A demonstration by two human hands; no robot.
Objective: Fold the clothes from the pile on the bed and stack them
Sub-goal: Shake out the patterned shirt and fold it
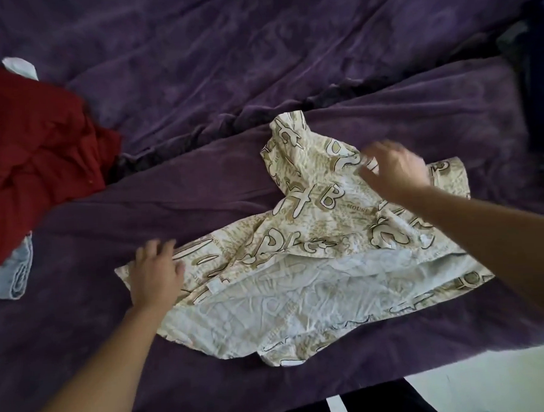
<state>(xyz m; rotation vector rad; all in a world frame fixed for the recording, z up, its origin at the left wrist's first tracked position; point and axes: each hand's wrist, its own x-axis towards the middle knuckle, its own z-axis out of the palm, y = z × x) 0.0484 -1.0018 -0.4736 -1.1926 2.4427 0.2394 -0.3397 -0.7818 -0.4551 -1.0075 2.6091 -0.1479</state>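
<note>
A cream shirt with tan letter print (302, 267) lies rumpled on the purple bedspread (257, 65), its pale inside showing along the near half. My left hand (156, 275) rests flat on the shirt's left corner, fingers spread. My right hand (394, 168) hovers over the shirt's upper right part, blurred, fingers loosely curled at the cloth; whether it pinches the fabric I cannot tell. A bunched sleeve or collar stands up at the shirt's far end.
A pile with a red garment (31, 155) and a light blue piece (13, 276) lies at the left. Dark clothing (539, 97) sits at the right edge. The bed's near edge and a white floor (494, 383) show at the bottom.
</note>
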